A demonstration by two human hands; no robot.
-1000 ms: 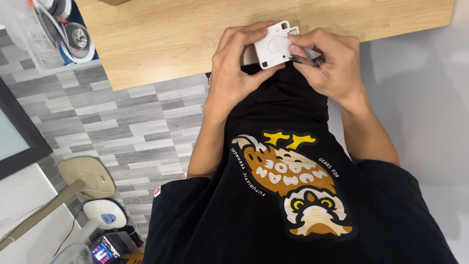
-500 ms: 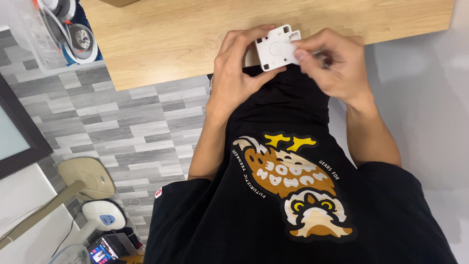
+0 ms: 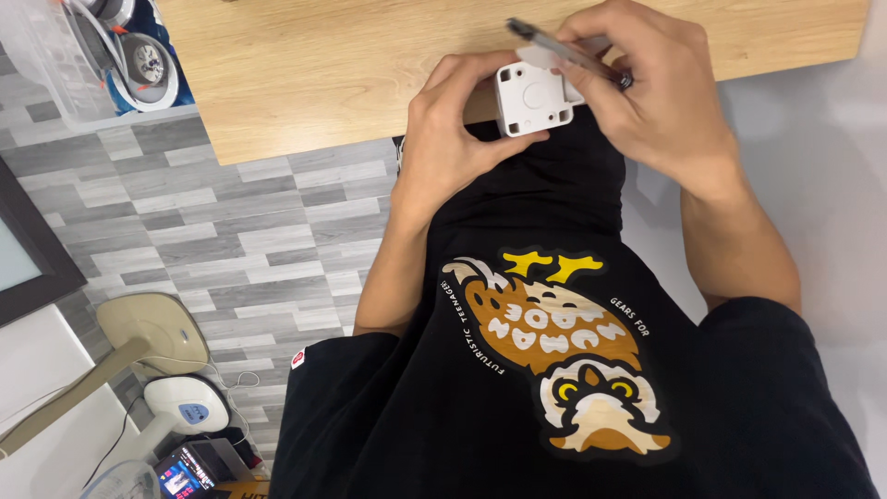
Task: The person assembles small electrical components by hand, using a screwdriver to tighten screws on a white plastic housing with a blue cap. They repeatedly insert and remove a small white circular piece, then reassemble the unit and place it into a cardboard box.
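The wooden table (image 3: 323,74) carries nothing in its visible span; the work is held in the air just off its near edge, above the person's lap. At the table's far left corner stands a clear plastic bin (image 3: 46,65), beside the table rather than on it, holding coiled cable and a round reel-like item; further contents cannot be made out. The left hand (image 3: 453,139) grips a small white square module (image 3: 534,98), thumb under its lower edge and fingers curled around its left side and back, pinching it firmly. The module shows a round raised centre and small corner holes; it is judged a rigid moulded plastic part, light, smooth and somewhat slippery, best held by its flat side walls as now, with care at the corner lugs, which could crack under twisting. The right hand (image 3: 647,102) has its fingers pressed together around a slim dark tool (image 3: 564,51), pen-like, stiff and light, lying slantwise across the module's upper right corner; whether its tip touches the module cannot be told.
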